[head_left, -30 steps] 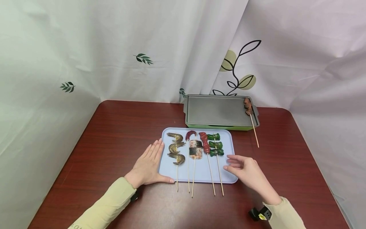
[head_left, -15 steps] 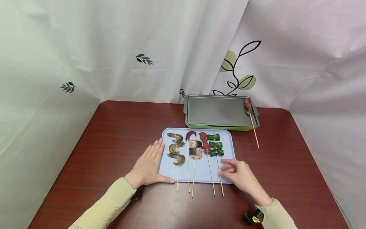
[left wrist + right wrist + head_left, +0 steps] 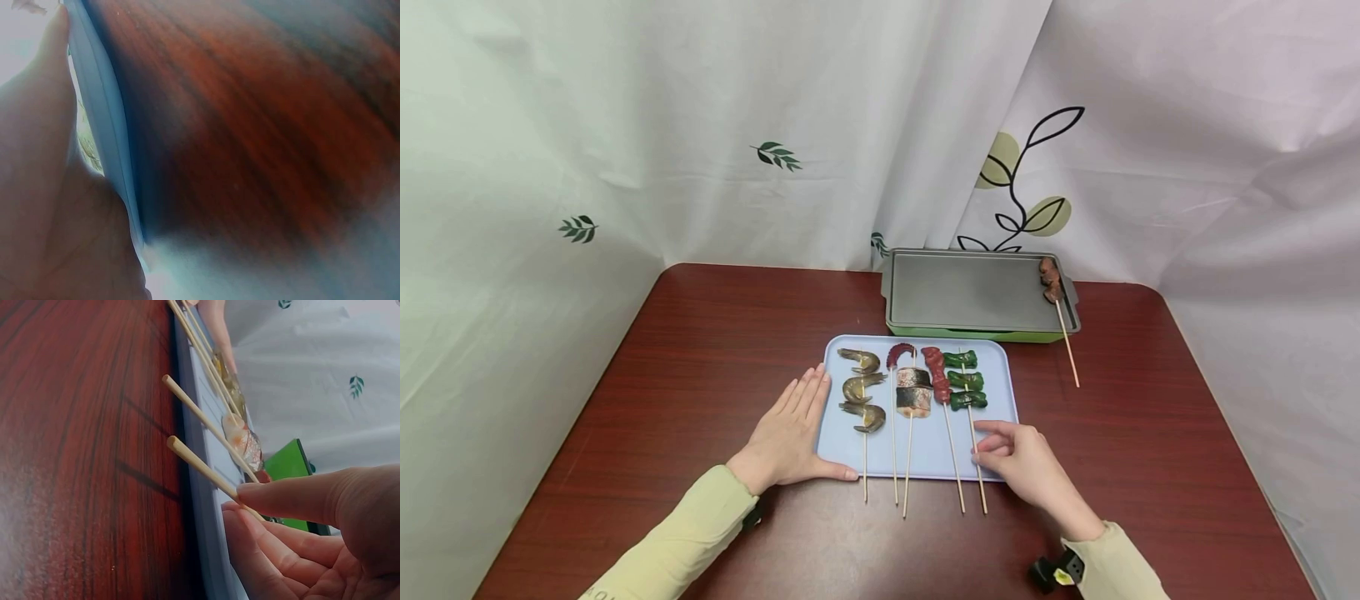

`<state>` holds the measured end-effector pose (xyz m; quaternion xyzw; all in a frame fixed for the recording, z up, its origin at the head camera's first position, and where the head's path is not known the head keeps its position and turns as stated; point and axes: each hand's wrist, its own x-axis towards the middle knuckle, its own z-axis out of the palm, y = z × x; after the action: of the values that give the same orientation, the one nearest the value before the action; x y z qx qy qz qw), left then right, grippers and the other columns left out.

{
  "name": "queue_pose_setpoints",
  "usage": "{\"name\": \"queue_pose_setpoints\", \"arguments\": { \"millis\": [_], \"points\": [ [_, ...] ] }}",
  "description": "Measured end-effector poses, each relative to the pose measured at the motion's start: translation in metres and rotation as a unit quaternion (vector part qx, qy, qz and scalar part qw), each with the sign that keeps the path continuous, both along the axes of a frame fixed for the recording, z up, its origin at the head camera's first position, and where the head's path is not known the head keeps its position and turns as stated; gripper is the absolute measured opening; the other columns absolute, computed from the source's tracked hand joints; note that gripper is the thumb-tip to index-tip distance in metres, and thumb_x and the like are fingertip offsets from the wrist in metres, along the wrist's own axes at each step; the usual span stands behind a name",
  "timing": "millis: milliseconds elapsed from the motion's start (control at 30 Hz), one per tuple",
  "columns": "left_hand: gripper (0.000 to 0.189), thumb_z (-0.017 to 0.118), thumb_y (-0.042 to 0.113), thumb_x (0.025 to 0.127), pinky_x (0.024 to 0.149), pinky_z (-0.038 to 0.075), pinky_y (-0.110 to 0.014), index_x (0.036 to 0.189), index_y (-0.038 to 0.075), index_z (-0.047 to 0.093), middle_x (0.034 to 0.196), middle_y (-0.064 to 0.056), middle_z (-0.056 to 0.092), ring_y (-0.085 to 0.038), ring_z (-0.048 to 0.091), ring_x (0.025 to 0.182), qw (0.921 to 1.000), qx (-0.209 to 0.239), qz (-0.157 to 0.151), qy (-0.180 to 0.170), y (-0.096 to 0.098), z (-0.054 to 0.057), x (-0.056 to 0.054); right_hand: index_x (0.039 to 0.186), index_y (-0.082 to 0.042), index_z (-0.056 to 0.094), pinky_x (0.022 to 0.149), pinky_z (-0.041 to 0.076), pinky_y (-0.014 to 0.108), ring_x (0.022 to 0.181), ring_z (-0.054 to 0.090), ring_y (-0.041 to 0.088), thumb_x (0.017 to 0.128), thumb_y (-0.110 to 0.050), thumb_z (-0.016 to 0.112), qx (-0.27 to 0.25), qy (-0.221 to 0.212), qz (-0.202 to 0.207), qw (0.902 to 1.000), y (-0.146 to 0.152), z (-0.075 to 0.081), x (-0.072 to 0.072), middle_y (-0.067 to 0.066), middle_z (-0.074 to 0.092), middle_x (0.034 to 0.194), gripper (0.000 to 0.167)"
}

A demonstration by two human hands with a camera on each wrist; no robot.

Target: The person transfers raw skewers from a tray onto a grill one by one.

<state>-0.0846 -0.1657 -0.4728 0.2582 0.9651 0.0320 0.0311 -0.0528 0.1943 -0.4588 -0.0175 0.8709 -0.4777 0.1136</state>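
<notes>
A pale blue tray (image 3: 932,454) bears several food skewers whose sticks reach over its near edge. My left hand (image 3: 790,429) lies with straight fingers along the tray's left side, thumb at the near left corner. At the tray's right part, my right hand (image 3: 1026,462) pinches the stick of the green pepper skewer (image 3: 967,381) between thumb and fingers; the right wrist view shows this stick (image 3: 200,467) close up. Just left of it lies a red meat skewer (image 3: 937,375). Further left are a fish skewer (image 3: 914,392), a tentacle skewer (image 3: 898,352) and a shrimp skewer (image 3: 863,388).
Behind the tray stands a grey grill pan (image 3: 970,292) with a green base. A brown meat skewer (image 3: 1051,281) lies at its right end, stick sticking out over the near side. The reddish wooden table (image 3: 737,333) meets a white curtain (image 3: 820,200) at the back.
My right hand has moved left from the tray's right edge to the green pepper skewer's stick, and thumb and fingers have closed on it. My left hand has stayed in place.
</notes>
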Motion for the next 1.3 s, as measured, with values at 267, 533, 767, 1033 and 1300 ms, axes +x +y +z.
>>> {"name": "queue_pose_setpoints", "arguments": {
  "millis": [267,533,767,1033,1300],
  "points": [
    [0.143,0.052,0.097,0.067,0.121,0.019,-0.047,0.156,-0.011,0.023,0.163,-0.028,0.018,-0.037,0.018,0.151,1.0000,-0.002,0.001,0.000,0.000,-0.001,0.000,0.124,0.008,0.067,0.061,0.053,0.024,0.073,0.072,0.017,0.083,0.005,0.078,-0.023,-0.004,-0.001,0.9997,0.002,-0.001,0.000,0.003,0.072,0.084,0.043],
    [0.142,0.054,0.096,0.067,0.121,0.021,-0.048,0.155,-0.012,0.025,0.162,-0.029,0.021,-0.038,0.021,0.151,1.0000,0.007,-0.002,0.005,0.001,0.002,0.001,0.127,0.008,0.066,0.059,0.054,0.024,0.071,0.071,0.016,0.084,0.007,0.076,-0.035,0.004,-0.002,0.9994,0.005,0.001,0.003,0.005,0.072,0.086,0.044],
    [0.145,0.043,0.101,0.065,0.121,0.018,-0.048,0.156,-0.011,0.024,0.163,-0.028,0.018,-0.038,0.020,0.151,0.9996,0.022,-0.003,0.020,-0.002,-0.010,-0.001,0.129,0.007,0.064,0.061,0.057,0.027,0.069,0.071,0.016,0.085,0.007,0.075,-0.052,0.008,-0.007,0.9986,0.010,0.011,0.007,0.007,0.072,0.087,0.046],
    [0.144,0.051,0.098,0.066,0.121,0.018,-0.048,0.155,-0.012,0.024,0.163,-0.029,0.019,-0.039,0.021,0.150,0.9996,0.028,-0.003,0.008,-0.001,-0.005,0.000,0.130,0.009,0.063,0.060,0.057,0.028,0.067,0.070,0.014,0.085,0.008,0.075,-0.063,0.051,0.008,0.9967,0.020,0.029,0.012,0.006,0.072,0.088,0.046],
    [0.143,0.054,0.096,0.067,0.121,0.021,-0.049,0.155,-0.012,0.025,0.162,-0.030,0.020,-0.040,0.022,0.150,0.9999,0.015,-0.003,0.007,0.000,-0.001,0.001,0.129,0.006,0.065,0.059,0.055,0.024,0.070,0.070,0.012,0.085,0.008,0.075,-0.039,0.092,-0.009,0.9950,0.032,0.048,0.006,0.012,0.072,0.090,0.045]
  ]
}}
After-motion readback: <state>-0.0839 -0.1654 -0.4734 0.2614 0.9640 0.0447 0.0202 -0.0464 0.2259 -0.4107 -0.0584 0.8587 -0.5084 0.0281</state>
